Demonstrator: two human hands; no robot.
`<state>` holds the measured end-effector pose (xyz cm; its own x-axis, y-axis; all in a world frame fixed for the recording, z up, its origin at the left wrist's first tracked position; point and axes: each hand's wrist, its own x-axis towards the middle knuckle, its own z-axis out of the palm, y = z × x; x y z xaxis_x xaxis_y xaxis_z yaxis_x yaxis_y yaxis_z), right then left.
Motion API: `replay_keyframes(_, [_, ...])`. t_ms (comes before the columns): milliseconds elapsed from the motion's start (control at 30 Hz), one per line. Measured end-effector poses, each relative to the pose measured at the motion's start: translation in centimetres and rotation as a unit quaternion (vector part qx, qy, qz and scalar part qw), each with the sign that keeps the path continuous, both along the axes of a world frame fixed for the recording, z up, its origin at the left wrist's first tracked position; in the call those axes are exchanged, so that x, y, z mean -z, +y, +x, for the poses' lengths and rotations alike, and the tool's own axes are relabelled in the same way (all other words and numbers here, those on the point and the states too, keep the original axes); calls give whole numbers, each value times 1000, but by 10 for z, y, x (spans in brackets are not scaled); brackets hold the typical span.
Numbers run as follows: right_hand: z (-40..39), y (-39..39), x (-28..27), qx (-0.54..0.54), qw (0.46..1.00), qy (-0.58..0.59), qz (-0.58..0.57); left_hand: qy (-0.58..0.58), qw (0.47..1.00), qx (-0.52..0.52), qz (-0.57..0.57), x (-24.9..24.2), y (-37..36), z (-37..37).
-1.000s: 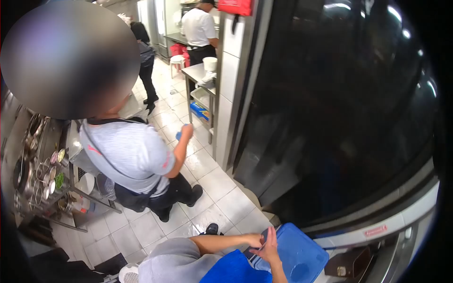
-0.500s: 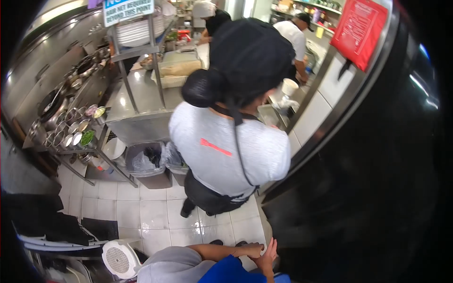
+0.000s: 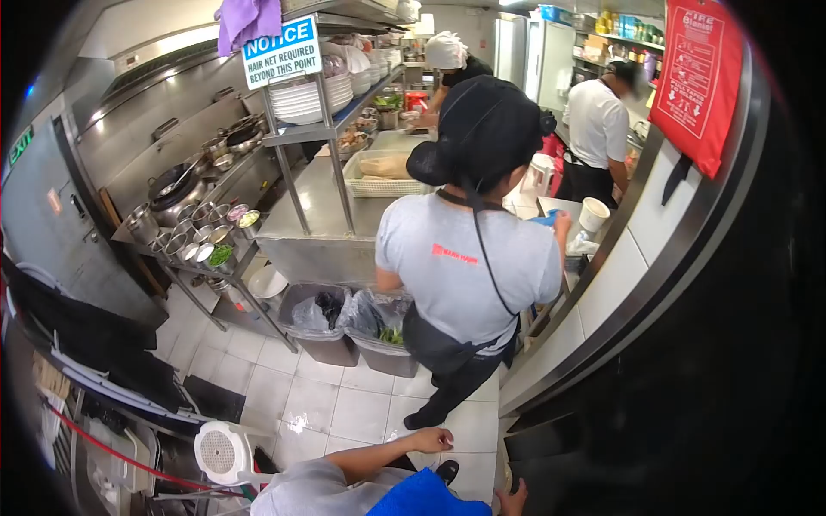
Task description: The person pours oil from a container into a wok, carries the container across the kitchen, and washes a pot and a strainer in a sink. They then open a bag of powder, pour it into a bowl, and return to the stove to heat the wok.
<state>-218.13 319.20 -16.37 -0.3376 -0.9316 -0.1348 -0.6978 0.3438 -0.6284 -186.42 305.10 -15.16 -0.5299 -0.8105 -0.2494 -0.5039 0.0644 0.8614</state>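
Note:
My left hand (image 3: pixel 430 440) is out in front of the grey shirt at the bottom, above the tiled floor. Its fingers are curled together, and whatever may be in them is too small to tell. Near the bottom edge, beside the dark panel, my right hand (image 3: pixel 513 499) has its fingers apart and nothing in it. Bright blue fabric (image 3: pixel 426 495) lies between my two arms. The left hand is nearest to a person in a grey shirt (image 3: pixel 469 258) and black cap, whose back is to me; this person holds something blue.
Lined bins (image 3: pixel 379 353) stand below a steel counter (image 3: pixel 297 206). Pots and ingredient containers (image 3: pixel 219 255) sit at left. A white perforated appliance (image 3: pixel 225 451) is at lower left. A dark panel (image 3: pixel 654 370) fills the right. Two other people work farther back.
The view has tilted up and shifted. My hands, together before, are now apart. The person in front has moved farther away, with one hand now visible at the right.

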Motion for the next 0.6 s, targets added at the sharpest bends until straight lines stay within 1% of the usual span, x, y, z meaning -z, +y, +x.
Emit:
replay_keyframes(33, [-2,-22,8,-10,1000,-4,2,-45,998,-40,6,-10,-6,12])
replay_keyframes(67, [-9,-45,18,2,995,-83,56,-74,992,-101,3,-16,-8,25])
replay_keyframes(100, [-15,-59,21,15,981,-157,112,-75,985,-149,32,3,-12,41])
replay_keyframes(133, [-18,-71,20,9,981,-154,116,-94,965,-201,140,-3,-14,54])
replay_keyframes(167, [-12,-90,1,2,980,-173,102,-139,967,-210,39,21,-8,74])
replay_keyframes(200, [-7,-110,-13,-4,978,-193,85,-201,956,-205,58,29,-2,94])
replay_keyframes(233, [-4,-127,-20,-8,978,-192,85,-298,942,-144,50,124,4,130])
replay_keyframes(267, [-3,-143,-24,-10,978,-188,89,-357,913,-130,151,86,17,139])
replay_keyframes(300, [-2,-156,-25,-8,978,-185,93,-389,892,-138,182,99,34,156])
replay_keyframes(333, [-4,-170,-17,-4,979,-184,91,-423,844,-179,278,107,44,165])
replay_keyframes(367, [-4,-184,-5,-16,983,-169,72,-413,821,-186,347,116,53,178])
replay_keyframes(433, [-6,-198,20,-22,986,-155,52,-365,809,-188,421,103,55,184])
replay_keyframes(500, [-2,-214,33,-4,984,-164,74,-362,789,-223,443,103,42,183])
replay_keyframes(533, [0,-223,37,-3,984,-162,76,-327,803,-242,435,104,32,186])
replay_keyframes(567, [1,-229,43,31,975,-182,120,-326,801,-240,441,152,39,194])
replay_keyframes(600, [3,-234,50,64,963,-202,164,-390,865,-57,311,144,4,196])
